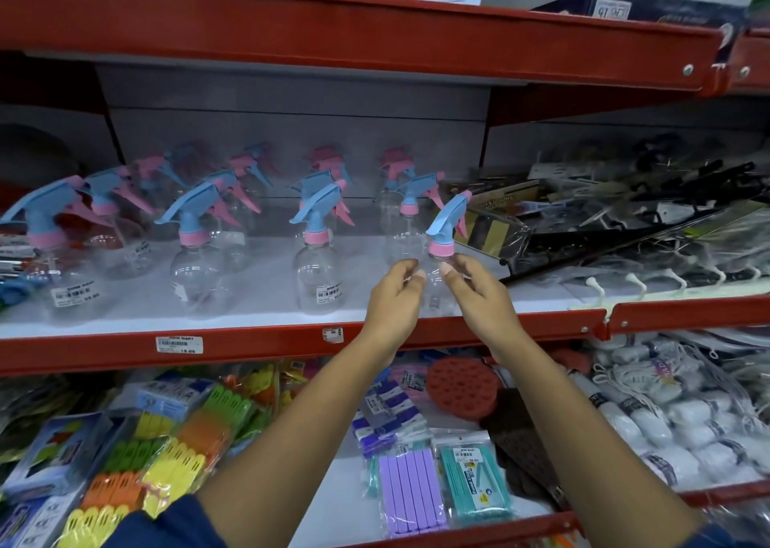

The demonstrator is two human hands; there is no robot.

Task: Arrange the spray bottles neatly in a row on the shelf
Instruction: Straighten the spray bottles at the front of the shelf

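Your left hand (393, 293) and right hand (479, 293) pinch the clear plastic spray bottle with blue trigger and pink collar (437, 264) between them; squeeze unevenly and it could tip against the bottle just behind.

Purple bars (410, 491) beside teal ones (475, 481) (both bagged), near a red perforated disc (461, 388).

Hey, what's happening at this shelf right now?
A person is lining up clear spray bottles on the middle shelf of a shop rack. Both hands are at the rightmost front bottle: the left hand and right hand pinch its shoulders just under the pink collar. It stands upright near the front edge. Three other front bottles already stand to its left, with more behind.
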